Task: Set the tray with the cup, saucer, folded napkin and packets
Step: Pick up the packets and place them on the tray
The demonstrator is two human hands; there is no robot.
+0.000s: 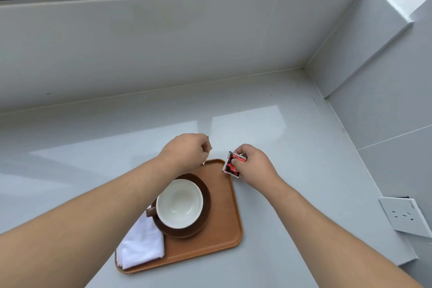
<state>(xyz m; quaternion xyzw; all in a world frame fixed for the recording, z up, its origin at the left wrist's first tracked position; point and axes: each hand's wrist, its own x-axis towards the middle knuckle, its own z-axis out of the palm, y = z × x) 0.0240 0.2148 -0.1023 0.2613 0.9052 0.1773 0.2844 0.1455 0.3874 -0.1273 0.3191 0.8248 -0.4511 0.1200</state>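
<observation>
An orange-brown tray [224, 229] lies on the grey counter. On it stands a brown cup with a white inside [179, 203] on a brown saucer [205, 213]. A folded white napkin [142, 243] lies at the tray's near left corner. My right hand [254, 163] holds a red and black packet [232, 163] over the tray's far right corner. My left hand [187, 151] is closed above the tray's far edge, pinching something small and pale that is mostly hidden.
A tiled wall rises behind the counter, and a tiled ledge [364, 37] juts out at the right. A white wall socket [405, 216] sits at the right side. Bare counter surrounds the tray.
</observation>
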